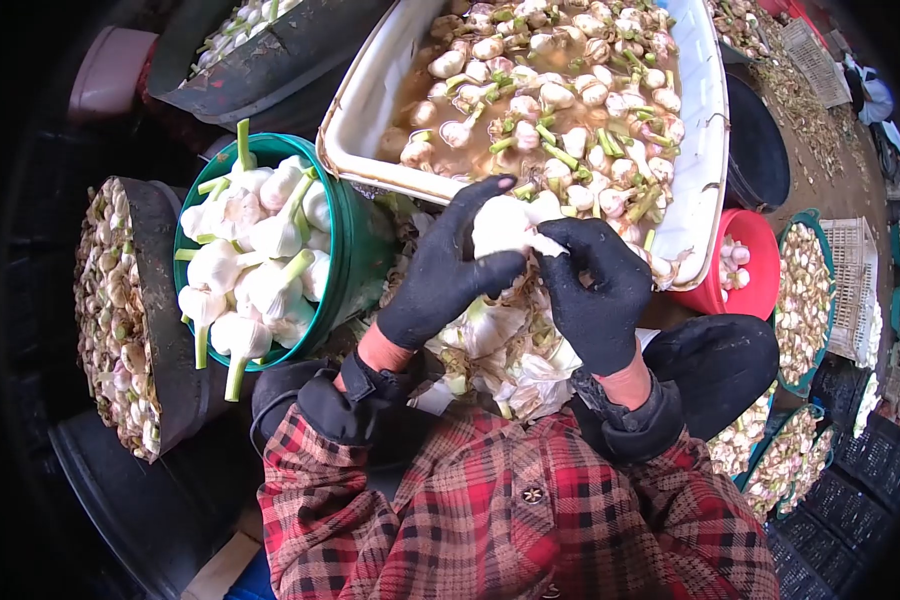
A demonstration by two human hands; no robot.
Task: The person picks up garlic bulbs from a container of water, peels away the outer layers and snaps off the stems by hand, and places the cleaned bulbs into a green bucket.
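Both hands wear black gloves. My left hand [455,265] is closed round a white garlic bulb [500,228], held just in front of the white tub [390,172]. On the bulb's right side, my right hand [595,285] pinches a thin white piece of garlic skin [546,244] between thumb and fingers. Garlic bulbs with short green stems float in the tub's brown water. Below my hands, a heap of loose garlic peels [500,350] lies in my lap. Left of my left hand stands a green bucket [348,255] filled with clean white garlic bulbs.
A red bucket [760,235] with a few bulbs stands right of the tub. Far left is a dark container [185,300] of unpeeled garlic. Green baskets [805,300] of garlic and a white plastic crate [852,280] line the right side. A person [875,95] is at upper right.
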